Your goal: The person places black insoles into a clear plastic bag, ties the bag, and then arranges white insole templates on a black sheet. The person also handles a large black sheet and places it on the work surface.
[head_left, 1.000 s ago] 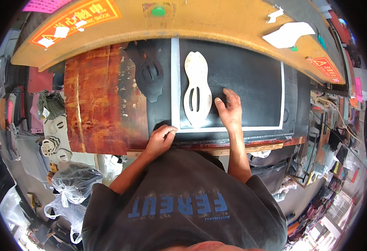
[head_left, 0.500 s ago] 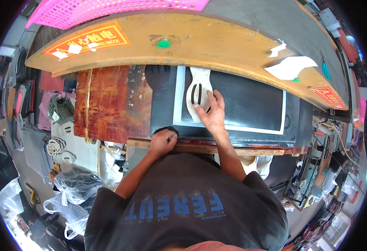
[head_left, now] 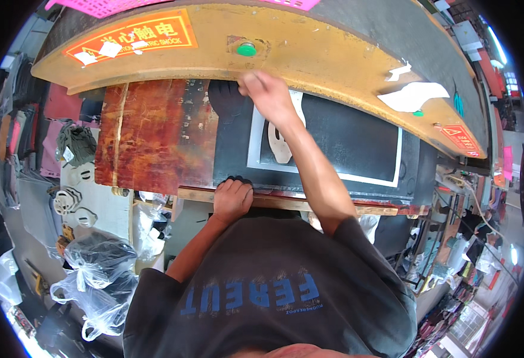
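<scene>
My right hand [head_left: 266,98] is raised in front of the yellow beam [head_left: 321,51], below its green button [head_left: 246,49]. Its fingers look curled in, slightly blurred, and I see nothing in them. Under that wrist lies a pale slotted cutting die [head_left: 280,146], partly covered by my forearm. The die rests on a black sheet [head_left: 351,140] with a white border. At the board's front edge, my left hand [head_left: 232,200] is closed over dark cut pieces [head_left: 238,178], whose scalloped rim shows past the fingers.
A worn reddish-brown board [head_left: 154,137] extends left of the black sheet. Black cut pieces [head_left: 223,98] lie behind the left part of the sheet. A pink basket [head_left: 106,6] sits atop the beam. Clear plastic bags [head_left: 97,274] and more dies [head_left: 68,200] are at the left.
My right hand has let go of the die and moved up and left toward the beam. My left hand stays at the board's front edge, with the dark pieces showing more beyond its fingers.
</scene>
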Demonstrator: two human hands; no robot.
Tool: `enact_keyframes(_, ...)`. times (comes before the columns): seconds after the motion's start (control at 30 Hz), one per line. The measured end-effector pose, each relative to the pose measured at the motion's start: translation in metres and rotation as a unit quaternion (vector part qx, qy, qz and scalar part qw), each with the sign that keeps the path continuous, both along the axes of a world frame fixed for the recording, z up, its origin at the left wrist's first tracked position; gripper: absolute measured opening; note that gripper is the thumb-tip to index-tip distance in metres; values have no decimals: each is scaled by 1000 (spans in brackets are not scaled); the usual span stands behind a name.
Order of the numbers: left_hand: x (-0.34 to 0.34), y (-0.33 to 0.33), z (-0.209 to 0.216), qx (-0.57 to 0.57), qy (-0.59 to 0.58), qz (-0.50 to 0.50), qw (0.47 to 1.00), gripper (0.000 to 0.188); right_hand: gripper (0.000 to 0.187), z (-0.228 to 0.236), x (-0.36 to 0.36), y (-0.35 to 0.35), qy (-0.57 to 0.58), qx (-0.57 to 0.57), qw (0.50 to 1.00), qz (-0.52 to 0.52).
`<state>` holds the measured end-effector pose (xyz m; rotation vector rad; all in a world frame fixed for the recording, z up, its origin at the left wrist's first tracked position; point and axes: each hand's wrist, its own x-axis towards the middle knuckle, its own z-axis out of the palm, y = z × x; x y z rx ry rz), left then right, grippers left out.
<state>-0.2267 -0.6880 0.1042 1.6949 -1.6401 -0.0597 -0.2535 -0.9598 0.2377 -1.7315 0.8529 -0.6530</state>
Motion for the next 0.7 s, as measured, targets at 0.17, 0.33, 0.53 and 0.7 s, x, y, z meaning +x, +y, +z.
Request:
enact_keyframes(0.17,-3,-1,-8,42,-33,28,998,14,26,-39,-119,62,-15,64,985,-159)
enact_keyframes(0.33,-1,-2,-12,6,-25,21,999,10,26,-53,-215,87,1,69,959,-273)
enact_keyframes(0.53,11,-16,-19,20,-18,21,999,11,29,-68,-224,128,-10,86,965,-247)
enact_keyframes(0.7,31,-65,-21,-1,-28,32,999,12,25,-63,-185,124,-5,123,972,-202)
